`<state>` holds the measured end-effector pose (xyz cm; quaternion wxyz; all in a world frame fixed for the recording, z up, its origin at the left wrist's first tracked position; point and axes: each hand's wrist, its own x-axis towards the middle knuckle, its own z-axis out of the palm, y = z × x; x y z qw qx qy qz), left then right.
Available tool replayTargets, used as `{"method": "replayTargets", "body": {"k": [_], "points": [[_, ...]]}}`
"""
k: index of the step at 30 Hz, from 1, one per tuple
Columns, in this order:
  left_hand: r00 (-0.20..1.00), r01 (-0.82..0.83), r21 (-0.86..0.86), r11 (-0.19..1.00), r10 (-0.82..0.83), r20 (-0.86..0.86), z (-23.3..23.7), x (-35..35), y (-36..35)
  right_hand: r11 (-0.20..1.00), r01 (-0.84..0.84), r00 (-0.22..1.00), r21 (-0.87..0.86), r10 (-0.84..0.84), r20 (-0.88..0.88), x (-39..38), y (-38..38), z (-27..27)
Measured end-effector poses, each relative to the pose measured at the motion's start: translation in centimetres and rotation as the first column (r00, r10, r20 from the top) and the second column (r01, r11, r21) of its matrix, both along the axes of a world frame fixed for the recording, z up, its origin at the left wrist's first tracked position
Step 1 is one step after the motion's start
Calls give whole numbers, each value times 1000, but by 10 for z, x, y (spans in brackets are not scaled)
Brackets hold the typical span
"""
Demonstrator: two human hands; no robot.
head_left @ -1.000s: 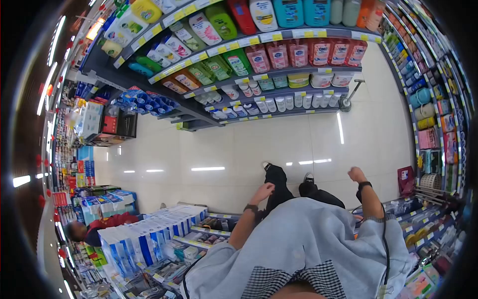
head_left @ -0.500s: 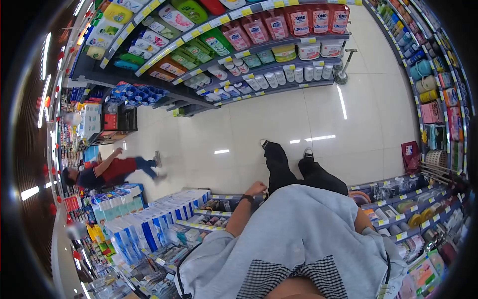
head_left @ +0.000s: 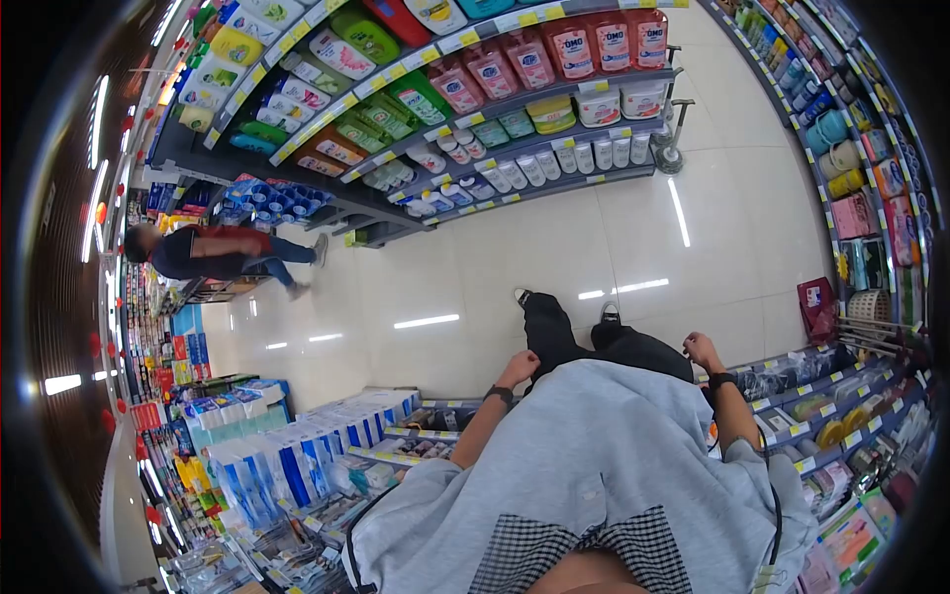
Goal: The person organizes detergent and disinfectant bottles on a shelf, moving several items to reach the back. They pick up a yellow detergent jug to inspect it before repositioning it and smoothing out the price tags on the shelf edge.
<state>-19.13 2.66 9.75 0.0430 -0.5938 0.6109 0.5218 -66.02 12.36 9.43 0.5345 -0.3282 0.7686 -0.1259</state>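
- We look down at our own grey shirt, with our dark trousers and shoes running toward 12 o'clock over the pale tiled floor.
- Our left hand hangs at about 11 o'clock from the shirt. Its fingers curl into a loose, narrow fist with nothing showing in it. It is just beside the left trouser leg, and we cannot tell whether the two touch.
- A dark band sits on that wrist.
- Our right hand is at about 1 o'clock, with a dark watch below it. The fingers look bent, but the hand is too small for us to tell whether it is wide or closed, or whether it holds anything.
- The right hand is near the low shelf of packed goods at 3 o'clock, apart from its front edge.
- At 8 o'clock there are rows of white-and-blue boxes on a lower display.
- Across the aisle at 12 o'clock, racks hold red detergent pouches above small white bottles.
- Another person in a dark and red top walks at 10 o'clock, well apart from us.
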Motion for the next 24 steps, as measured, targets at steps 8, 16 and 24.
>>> {"method": "replayTargets", "body": {"k": [8,16,24], "points": [[984,-146,87,985,153,-86,13,5,-16,955,-251,961,-160,226,-158,-2,5,-30],[1000,-15,72,997,14,2,0,15,-25,999,52,997,1,-52,48,-7,-7,-11],[946,296,-91,951,-278,169,7,19,-97,968,-154,986,199,164,-38,2,-22,-42]]}}
